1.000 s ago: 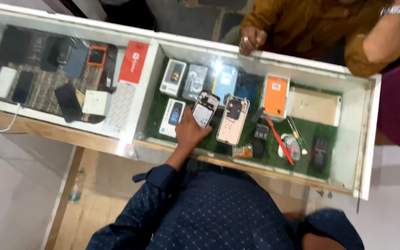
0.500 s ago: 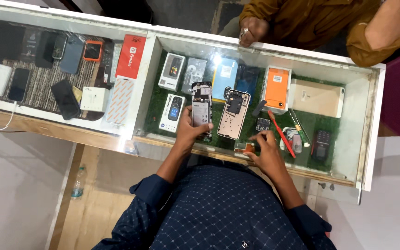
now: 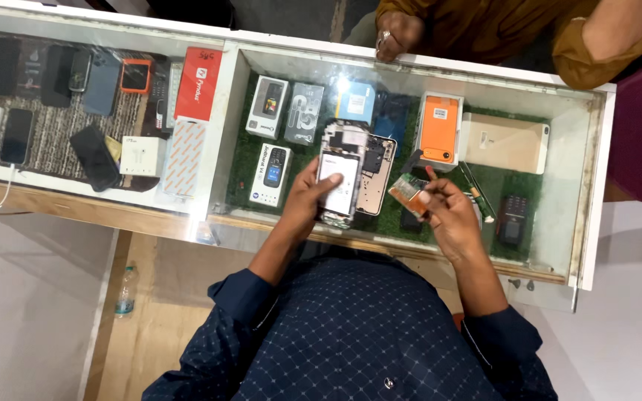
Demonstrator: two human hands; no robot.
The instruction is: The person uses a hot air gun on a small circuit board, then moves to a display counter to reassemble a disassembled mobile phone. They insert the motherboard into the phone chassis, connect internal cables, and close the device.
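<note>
My left hand (image 3: 307,200) grips an opened phone (image 3: 339,178) with its back off and the white battery showing, held over the glass counter (image 3: 224,215). Beside it on the glass lies the phone's back cover (image 3: 377,174), inner side up. A small orange-and-green packet (image 3: 409,195) is pinched between the fingertips of my right hand (image 3: 447,212), just right of the phone. A red-handled tool (image 3: 430,171) lies on the counter behind the packet.
Under the glass are boxed phones (image 3: 271,174), an orange box (image 3: 440,128), a beige box (image 3: 504,142) and a dark keypad phone (image 3: 513,219). The left case holds several handsets and a red box (image 3: 198,73). Another person's hand (image 3: 397,33) rests on the far edge. A bottle (image 3: 125,289) stands on the floor.
My right hand has come into view and lifted the small packet off the counter. My left hand has turned the opened phone upright and drawn it slightly closer.
</note>
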